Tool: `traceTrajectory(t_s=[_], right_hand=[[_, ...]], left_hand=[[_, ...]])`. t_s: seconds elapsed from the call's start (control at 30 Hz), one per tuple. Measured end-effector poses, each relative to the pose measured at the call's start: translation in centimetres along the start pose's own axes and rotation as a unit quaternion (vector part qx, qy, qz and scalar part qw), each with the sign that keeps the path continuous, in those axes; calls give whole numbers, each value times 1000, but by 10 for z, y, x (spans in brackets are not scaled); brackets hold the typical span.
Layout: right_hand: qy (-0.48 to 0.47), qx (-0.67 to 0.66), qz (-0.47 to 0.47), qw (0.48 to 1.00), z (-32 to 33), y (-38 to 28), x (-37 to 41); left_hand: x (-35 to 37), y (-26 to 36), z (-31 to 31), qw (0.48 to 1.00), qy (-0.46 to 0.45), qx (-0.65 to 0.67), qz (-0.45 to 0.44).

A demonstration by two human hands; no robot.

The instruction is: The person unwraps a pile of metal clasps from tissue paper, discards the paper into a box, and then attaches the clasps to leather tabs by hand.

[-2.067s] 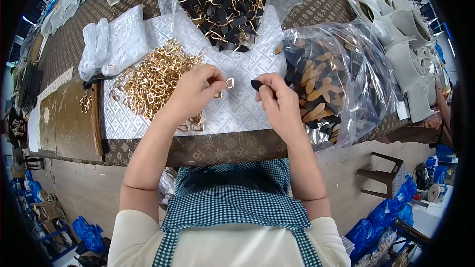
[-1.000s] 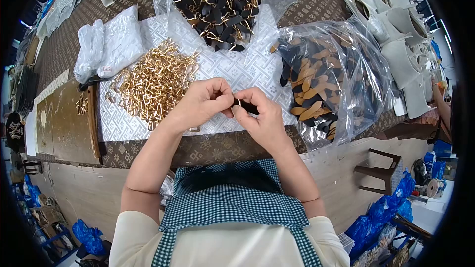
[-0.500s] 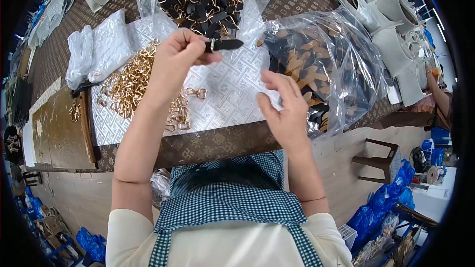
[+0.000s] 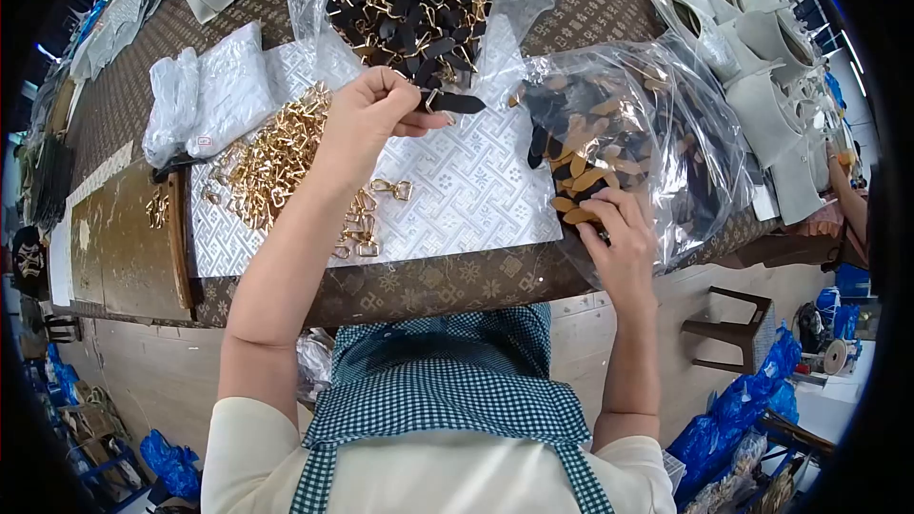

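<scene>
Pinched in the fingers of my left hand (image 4: 379,114) is a black leather tab (image 4: 459,103) with a metal ring on it, held above the table near the bag of finished-looking black tabs with gold clasps (image 4: 409,14). My right hand (image 4: 619,238) reaches to the open plastic bag (image 4: 685,133) of tan and black leather tabs. Its fingertips touch a tan tab (image 4: 581,215) at the bag's mouth. Beneath my left forearm lies a heap of gold clasps (image 4: 276,162), with several loose ones (image 4: 364,228) beside it on the white patterned sheet (image 4: 466,190).
White plastic packets (image 4: 224,95) lie at the left, behind a worn brown board (image 4: 129,247) with a few clasps. Pale grey bags (image 4: 762,57) stand at the right, near another person's arm (image 4: 845,190). A brown stool (image 4: 728,328) stands on the floor.
My right hand has moved right, from over the white sheet to the tabs in the plastic bag. My left hand still holds the black tab, slightly farther right in view.
</scene>
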State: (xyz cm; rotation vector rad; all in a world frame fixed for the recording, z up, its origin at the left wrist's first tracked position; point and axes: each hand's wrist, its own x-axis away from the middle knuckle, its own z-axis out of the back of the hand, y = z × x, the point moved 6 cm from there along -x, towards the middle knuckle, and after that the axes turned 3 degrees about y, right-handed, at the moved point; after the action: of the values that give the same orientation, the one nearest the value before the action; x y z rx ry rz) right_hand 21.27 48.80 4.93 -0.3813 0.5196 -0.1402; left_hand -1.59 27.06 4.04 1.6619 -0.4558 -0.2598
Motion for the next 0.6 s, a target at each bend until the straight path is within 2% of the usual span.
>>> traceTrajectory(t_s=[0.3,0.43,0.6], right_hand=[[91,-58,19,994,-13,-22,-16],[68,-91,1,993,-26,-24,-21],[92,-102,10,991,-32,-35,-30]], left_hand=[[20,-25,-7,999,-31,-5,24],[25,-28,-12,999,-39,-8,22],[30,-38,-19,998,-52,-17,19]])
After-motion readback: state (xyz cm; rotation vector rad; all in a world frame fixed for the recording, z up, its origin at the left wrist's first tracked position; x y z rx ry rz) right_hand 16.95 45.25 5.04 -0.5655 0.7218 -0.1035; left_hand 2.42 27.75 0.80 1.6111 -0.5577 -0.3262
